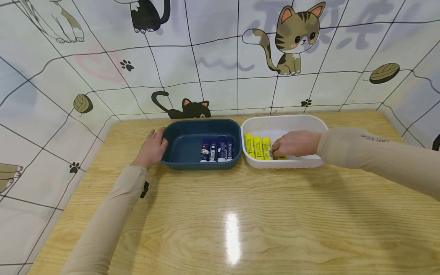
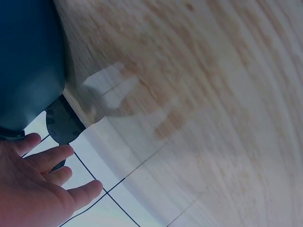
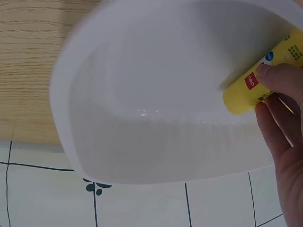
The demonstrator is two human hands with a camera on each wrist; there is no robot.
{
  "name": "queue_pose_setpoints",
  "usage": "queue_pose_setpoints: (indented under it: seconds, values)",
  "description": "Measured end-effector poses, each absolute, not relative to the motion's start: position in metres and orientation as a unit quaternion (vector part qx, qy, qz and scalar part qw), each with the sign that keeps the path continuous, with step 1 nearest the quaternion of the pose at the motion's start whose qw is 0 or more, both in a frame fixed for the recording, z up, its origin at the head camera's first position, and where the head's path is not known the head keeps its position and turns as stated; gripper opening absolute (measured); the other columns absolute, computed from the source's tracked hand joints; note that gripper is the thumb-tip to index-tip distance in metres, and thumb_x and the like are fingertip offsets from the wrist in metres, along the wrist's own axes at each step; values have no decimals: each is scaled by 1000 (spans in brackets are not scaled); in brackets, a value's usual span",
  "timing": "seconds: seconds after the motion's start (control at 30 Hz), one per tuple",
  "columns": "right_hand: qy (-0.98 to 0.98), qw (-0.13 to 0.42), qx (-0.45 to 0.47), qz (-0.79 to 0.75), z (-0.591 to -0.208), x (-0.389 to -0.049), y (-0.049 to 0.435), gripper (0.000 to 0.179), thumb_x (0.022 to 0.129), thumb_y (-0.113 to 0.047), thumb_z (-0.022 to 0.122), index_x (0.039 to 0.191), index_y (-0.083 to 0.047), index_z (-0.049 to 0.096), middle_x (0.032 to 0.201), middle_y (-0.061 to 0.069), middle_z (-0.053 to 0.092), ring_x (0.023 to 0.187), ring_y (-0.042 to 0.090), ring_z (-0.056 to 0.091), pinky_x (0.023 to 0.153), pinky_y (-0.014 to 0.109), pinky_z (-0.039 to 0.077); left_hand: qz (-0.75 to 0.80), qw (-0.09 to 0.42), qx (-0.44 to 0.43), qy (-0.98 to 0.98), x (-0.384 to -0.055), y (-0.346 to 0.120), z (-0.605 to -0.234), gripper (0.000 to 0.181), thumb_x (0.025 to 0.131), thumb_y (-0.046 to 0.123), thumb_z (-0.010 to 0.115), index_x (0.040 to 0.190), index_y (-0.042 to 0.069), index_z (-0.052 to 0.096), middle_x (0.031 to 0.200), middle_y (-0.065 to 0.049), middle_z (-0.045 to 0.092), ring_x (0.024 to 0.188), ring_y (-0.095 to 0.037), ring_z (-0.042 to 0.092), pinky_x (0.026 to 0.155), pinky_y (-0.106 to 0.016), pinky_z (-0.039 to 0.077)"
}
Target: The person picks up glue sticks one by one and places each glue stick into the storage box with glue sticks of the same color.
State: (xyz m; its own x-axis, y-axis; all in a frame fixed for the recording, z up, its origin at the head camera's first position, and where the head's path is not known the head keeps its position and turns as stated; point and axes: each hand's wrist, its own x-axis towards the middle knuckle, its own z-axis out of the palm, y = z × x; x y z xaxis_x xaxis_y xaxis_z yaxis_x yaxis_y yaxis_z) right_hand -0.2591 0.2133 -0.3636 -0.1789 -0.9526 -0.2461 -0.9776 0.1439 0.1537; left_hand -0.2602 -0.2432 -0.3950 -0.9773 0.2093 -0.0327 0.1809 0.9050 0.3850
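Observation:
In the head view a dark blue plastic basket (image 1: 183, 166) holds several navy glue sticks (image 1: 221, 149) side by side in its right part. My left hand (image 1: 151, 147) rests against the basket's left end with its fingers loosely extended; the left wrist view shows these fingers (image 2: 54, 158) beside the basket wall. Touching the blue basket on the right is a white basket (image 1: 285, 164), where three yellow glue sticks (image 1: 258, 148) lean along the left side. Inside it, my right hand (image 1: 295, 143) pinches another yellow glue stick (image 3: 251, 90) between thumb and fingers.
Both baskets stand near the back of a wooden table (image 1: 192, 214), close to a white backdrop (image 1: 220, 68) with a black grid and cartoon cats. The backdrop also rises along the left and right sides of the table.

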Motion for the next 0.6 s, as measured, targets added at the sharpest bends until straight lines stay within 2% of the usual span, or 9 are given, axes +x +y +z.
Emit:
queue_pose_setpoints:
  seconds: [0.13,0.4,0.6]
  values:
    - [750,24,-646,140,-364,-260,213,25,75,10,73,92,-8,67,100,4,65,93,19,64,66,32,55,194,35,100,975,-261,-245,-396,52,102,16,26,149,-6,21,152,-28,24,141,-47,9,111,-60,14]
    - [803,14,-582,128,-346,-251,214,33,79,16,66,107,-2,67,112,11,65,105,27,62,81,38,54,201,36,98,974,-263,-248,-399,52,103,17,26,149,-5,22,152,-28,23,141,-48,9,110,-61,14]
    - [848,0,-526,62,-333,-242,220,27,80,7,70,104,-5,68,115,12,65,99,30,64,76,40,54,212,42,95,972,-259,-250,-401,53,102,17,30,150,-4,22,152,-29,24,140,-49,9,109,-64,14]
